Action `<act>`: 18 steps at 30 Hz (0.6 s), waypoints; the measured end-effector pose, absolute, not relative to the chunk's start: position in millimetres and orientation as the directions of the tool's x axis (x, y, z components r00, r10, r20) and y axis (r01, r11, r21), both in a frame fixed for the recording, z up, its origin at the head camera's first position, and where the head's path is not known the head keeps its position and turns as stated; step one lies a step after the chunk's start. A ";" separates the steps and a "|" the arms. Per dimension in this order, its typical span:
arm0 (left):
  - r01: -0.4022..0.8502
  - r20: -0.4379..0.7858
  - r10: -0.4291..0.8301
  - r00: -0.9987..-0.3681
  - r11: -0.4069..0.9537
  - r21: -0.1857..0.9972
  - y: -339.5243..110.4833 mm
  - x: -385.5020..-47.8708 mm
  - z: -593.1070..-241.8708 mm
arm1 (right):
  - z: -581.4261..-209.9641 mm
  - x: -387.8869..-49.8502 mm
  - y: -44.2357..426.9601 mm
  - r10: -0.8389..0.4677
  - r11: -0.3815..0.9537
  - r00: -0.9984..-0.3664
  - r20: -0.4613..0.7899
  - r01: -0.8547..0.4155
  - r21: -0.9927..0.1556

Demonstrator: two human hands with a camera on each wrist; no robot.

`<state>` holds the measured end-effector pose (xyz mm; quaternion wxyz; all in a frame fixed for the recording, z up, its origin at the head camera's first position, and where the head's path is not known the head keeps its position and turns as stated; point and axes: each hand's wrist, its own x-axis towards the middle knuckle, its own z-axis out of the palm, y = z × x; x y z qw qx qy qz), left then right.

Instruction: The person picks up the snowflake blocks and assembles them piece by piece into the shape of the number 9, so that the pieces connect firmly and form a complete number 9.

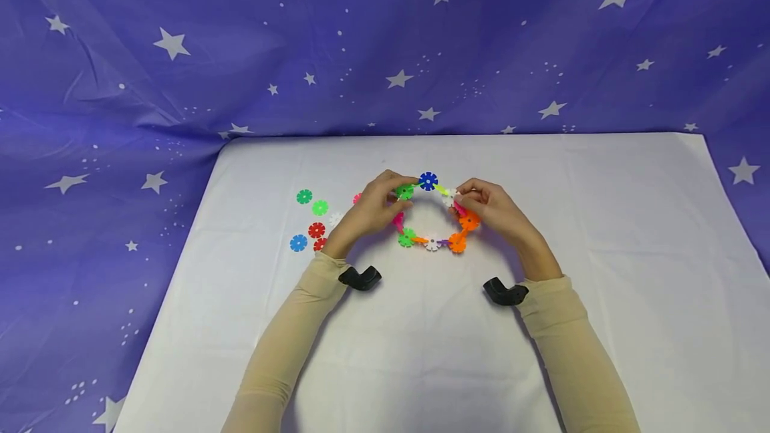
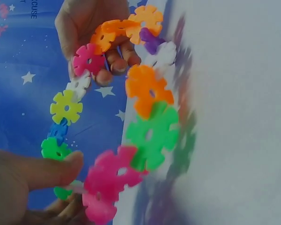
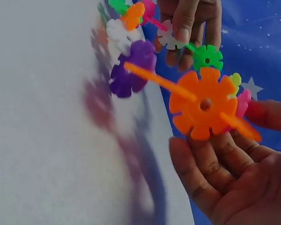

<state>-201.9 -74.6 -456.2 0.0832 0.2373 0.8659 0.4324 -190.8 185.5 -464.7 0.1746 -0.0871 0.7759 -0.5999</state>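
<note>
A closed ring of notched plastic flower discs joined slot to slot is held up off the white cloth, its shadow falling below. At its far side is a blue disc (image 1: 428, 181); a green disc (image 1: 407, 238) and an orange disc (image 1: 457, 242) sit at the near side. My left hand (image 1: 375, 204) pinches the ring's left side between thumb and fingers, around a white disc (image 3: 170, 35) by a green one (image 3: 207, 58). On the opposite side my right hand (image 1: 496, 209) pinches it near a white disc (image 1: 450, 198) and a pink disc (image 2: 89, 60). Fingers partly hide the gripped discs.
Loose discs lie on the white-covered table (image 1: 433, 346) left of my left hand, among them a green disc (image 1: 304, 196), a blue disc (image 1: 298, 242) and a red disc (image 1: 316, 230). A purple star-patterned curtain (image 1: 361, 39) hangs behind the table.
</note>
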 end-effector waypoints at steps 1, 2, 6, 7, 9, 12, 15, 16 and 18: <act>0.341 0.071 0.478 -0.875 0.506 0.792 -74.2 -202.3 -456.7 | -464.7 -190.8 186.2 -0.349 0.278 -0.924 -0.156 0.057 -0.959; 0.341 0.079 0.471 -0.878 0.504 0.793 -73.8 -202.6 -457.2 | -464.7 -190.8 186.8 -0.345 0.292 -0.927 -0.146 0.041 -0.956; 0.355 0.114 0.437 -0.892 0.522 0.776 -72.7 -203.0 -459.1 | -464.4 -190.5 188.7 -0.285 0.331 -0.947 -0.148 0.047 -0.942; 0.371 0.137 0.425 -0.895 0.538 0.757 -72.4 -202.6 -459.0 | -464.4 -190.3 189.6 -0.255 0.344 -0.952 -0.167 0.071 -0.936; 0.415 0.185 0.421 -0.888 0.560 0.717 -71.3 -200.3 -457.3 | -464.3 -189.2 192.0 -0.197 0.369 -0.956 -0.218 0.133 -0.920; 0.487 0.204 0.485 -0.850 0.578 0.655 -66.3 -191.5 -451.5 | -463.7 -187.3 195.5 -0.159 0.400 -0.949 -0.271 0.189 -0.897; 0.551 0.112 0.619 -0.777 0.584 0.596 -59.6 -179.8 -453.7 | -464.7 -183.9 200.4 -0.189 0.480 -0.950 -0.247 0.130 -0.868; 0.574 0.078 0.658 -0.749 0.586 0.571 -58.2 -176.9 -455.6 | -465.6 -182.6 202.6 -0.206 0.509 -0.953 -0.221 0.088 -0.856; 0.614 0.032 0.707 -0.706 0.590 0.525 -58.2 -174.6 -460.3 | -467.3 -179.7 207.7 -0.261 0.562 -0.956 -0.134 -0.038 -0.826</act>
